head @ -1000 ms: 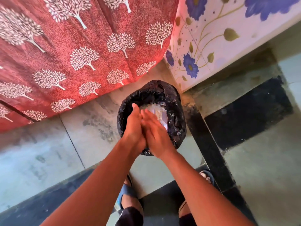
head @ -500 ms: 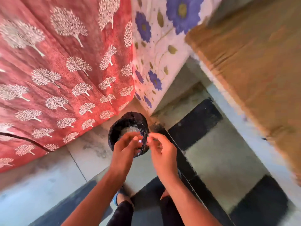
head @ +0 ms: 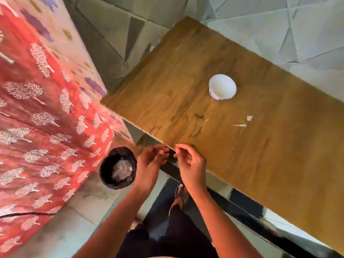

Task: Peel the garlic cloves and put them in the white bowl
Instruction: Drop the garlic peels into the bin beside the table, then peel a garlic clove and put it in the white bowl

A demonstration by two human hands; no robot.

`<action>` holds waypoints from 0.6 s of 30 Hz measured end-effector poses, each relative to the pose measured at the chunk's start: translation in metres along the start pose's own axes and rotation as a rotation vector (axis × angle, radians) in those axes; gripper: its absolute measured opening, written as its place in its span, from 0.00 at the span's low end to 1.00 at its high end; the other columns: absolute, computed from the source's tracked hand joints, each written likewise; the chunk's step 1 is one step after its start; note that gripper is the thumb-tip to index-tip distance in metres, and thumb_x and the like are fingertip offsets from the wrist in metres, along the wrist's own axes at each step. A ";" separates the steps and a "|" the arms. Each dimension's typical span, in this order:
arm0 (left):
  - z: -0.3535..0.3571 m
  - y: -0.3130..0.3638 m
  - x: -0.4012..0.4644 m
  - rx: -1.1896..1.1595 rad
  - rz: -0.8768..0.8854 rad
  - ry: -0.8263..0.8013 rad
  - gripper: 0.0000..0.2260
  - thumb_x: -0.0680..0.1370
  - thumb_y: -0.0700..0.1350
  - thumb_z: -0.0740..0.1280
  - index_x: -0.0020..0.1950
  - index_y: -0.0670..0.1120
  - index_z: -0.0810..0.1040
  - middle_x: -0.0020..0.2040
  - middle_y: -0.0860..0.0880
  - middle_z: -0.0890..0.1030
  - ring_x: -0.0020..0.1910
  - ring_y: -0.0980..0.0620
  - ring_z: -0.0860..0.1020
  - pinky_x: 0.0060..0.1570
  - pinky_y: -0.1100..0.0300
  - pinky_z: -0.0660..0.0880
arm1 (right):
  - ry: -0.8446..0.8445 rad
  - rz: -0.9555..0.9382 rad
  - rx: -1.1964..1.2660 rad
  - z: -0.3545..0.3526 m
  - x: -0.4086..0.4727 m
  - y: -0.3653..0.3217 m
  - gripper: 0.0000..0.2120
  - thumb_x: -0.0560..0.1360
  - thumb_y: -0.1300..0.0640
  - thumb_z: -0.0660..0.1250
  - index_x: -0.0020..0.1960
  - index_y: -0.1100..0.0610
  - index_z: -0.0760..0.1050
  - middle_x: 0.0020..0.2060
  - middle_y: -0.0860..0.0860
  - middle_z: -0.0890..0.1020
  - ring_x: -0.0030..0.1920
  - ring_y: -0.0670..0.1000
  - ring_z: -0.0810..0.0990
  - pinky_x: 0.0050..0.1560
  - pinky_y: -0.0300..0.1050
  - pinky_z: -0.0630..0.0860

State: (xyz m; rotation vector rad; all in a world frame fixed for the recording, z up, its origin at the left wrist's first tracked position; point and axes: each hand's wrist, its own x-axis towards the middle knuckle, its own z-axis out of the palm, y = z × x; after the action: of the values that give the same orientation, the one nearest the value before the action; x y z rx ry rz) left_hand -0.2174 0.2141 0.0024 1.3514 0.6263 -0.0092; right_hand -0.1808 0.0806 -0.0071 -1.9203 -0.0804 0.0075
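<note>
A lived-in room of a home: a wooden table [head: 232,136] stands against a grey wall with triangular relief panels [head: 297,25]. Left of the table hang a red cloth printed with white trees [head: 46,127] and a floral sheet (purple blooms); below its near corner, a bag-lined bin [head: 117,167] sits on a tiled floor.

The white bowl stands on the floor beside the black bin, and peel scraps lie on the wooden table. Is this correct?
Not quite. In the head view the white bowl stands on the wooden table, above the peel scraps. Only the black bin is on the floor.
</note>
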 end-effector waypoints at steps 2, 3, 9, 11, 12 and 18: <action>0.034 0.005 0.010 0.075 0.081 -0.064 0.04 0.80 0.41 0.69 0.55 0.45 0.81 0.50 0.46 0.86 0.50 0.47 0.83 0.50 0.53 0.79 | 0.073 -0.006 0.000 -0.032 0.009 0.004 0.07 0.78 0.63 0.69 0.55 0.58 0.83 0.47 0.49 0.86 0.46 0.48 0.85 0.46 0.48 0.83; 0.054 0.006 0.017 0.145 0.125 -0.089 0.05 0.79 0.41 0.69 0.54 0.46 0.82 0.50 0.47 0.86 0.49 0.47 0.84 0.49 0.53 0.79 | 0.104 0.000 0.000 -0.051 0.015 0.007 0.07 0.78 0.64 0.69 0.55 0.58 0.83 0.47 0.49 0.86 0.46 0.48 0.85 0.46 0.47 0.82; 0.153 0.007 0.058 0.559 0.365 0.049 0.14 0.74 0.32 0.67 0.56 0.44 0.82 0.50 0.49 0.83 0.45 0.49 0.83 0.46 0.58 0.77 | 0.199 0.041 -0.050 -0.132 0.046 0.047 0.09 0.77 0.68 0.69 0.54 0.57 0.83 0.46 0.48 0.85 0.46 0.47 0.84 0.46 0.47 0.82; 0.175 0.006 0.076 0.629 0.351 0.111 0.16 0.72 0.32 0.67 0.58 0.43 0.81 0.55 0.45 0.79 0.50 0.44 0.80 0.49 0.61 0.72 | 0.201 -0.012 -0.113 -0.149 0.059 0.059 0.10 0.77 0.69 0.69 0.54 0.58 0.82 0.46 0.48 0.84 0.48 0.46 0.84 0.48 0.44 0.81; 0.181 0.006 0.084 0.663 0.315 0.132 0.16 0.72 0.33 0.68 0.59 0.43 0.80 0.56 0.44 0.77 0.52 0.43 0.79 0.50 0.61 0.70 | 0.196 -0.044 -0.165 -0.152 0.065 0.065 0.10 0.77 0.69 0.69 0.54 0.59 0.82 0.46 0.49 0.84 0.48 0.45 0.83 0.49 0.43 0.80; 0.200 0.008 0.106 0.870 0.296 0.143 0.09 0.77 0.40 0.70 0.57 0.43 0.79 0.56 0.44 0.73 0.52 0.39 0.76 0.46 0.51 0.73 | 0.195 -0.132 -0.377 -0.160 0.087 0.101 0.14 0.74 0.70 0.67 0.57 0.61 0.81 0.50 0.53 0.79 0.50 0.53 0.80 0.53 0.50 0.80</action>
State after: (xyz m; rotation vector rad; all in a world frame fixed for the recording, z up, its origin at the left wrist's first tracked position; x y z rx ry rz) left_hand -0.0432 0.0707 -0.0192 2.2957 0.5519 0.0612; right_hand -0.0813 -0.0987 -0.0441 -2.2774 -0.0806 -0.3022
